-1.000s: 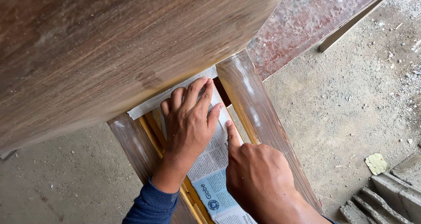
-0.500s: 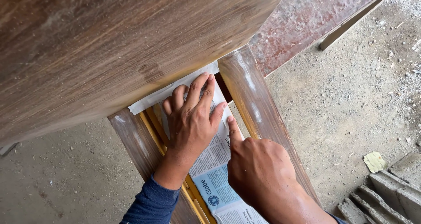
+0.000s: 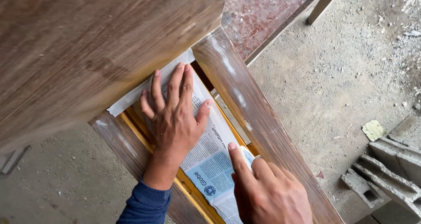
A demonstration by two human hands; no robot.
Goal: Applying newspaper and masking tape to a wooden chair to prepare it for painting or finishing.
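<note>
A sheet of newspaper (image 3: 206, 162) lies in the recessed panel of a brown wooden frame (image 3: 245, 105), and a pale strip of tape (image 3: 127, 103) runs along its far edge. My left hand (image 3: 173, 121) lies flat on the paper with its fingers spread, pressing it down. My right hand (image 3: 267, 193) is at the paper's right edge, index finger stretched out on the sheet and the other fingers curled. A small white object (image 3: 248, 155) shows beside that finger; what it is cannot be told.
A large brown wooden panel (image 3: 87, 44) overhangs the far end of the frame. Dusty concrete floor (image 3: 342, 83) lies to the right, with grey concrete blocks (image 3: 386, 167) and a yellowish scrap (image 3: 372, 129). A reddish board (image 3: 267, 13) lies behind the frame.
My right hand has slid nearer along the newspaper's right edge, and the white object now shows beside its index finger. My left hand stays flat on the paper.
</note>
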